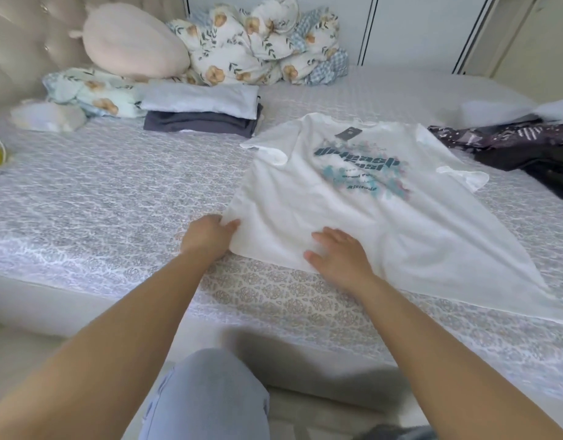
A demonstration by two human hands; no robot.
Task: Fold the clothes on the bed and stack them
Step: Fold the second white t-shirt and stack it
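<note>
The white T-shirt (353,198) lies spread flat, print side up, on the bed (99,192), near its front edge and toward the right. My left hand (210,236) pinches the hem's left corner, fingers curled round the cloth, while my right hand (337,255) lies flat and open on the fabric just beside it, pressing the lower front down and holding nothing. The step, as I judge it, is smoothing and squaring the shirt before the first fold. To do it well I should keep the hem taut between my hands, sweep the flat palm outward to chase wrinkles toward the far side, and straighten the crumpled sleeves before bringing a side over. The shirt's long axis runs from the hem at my hands up to the collar, slanting slightly rightward as it goes away from me; the collar points toward the bed's far edge, so the teal lettering reads upright to me. Behind it, toward the headboard side, sits a stack of folded clothes (203,112), pale blue over dark grey. A dark patterned garment (512,147) waits unfolded by the right edge.
</note>
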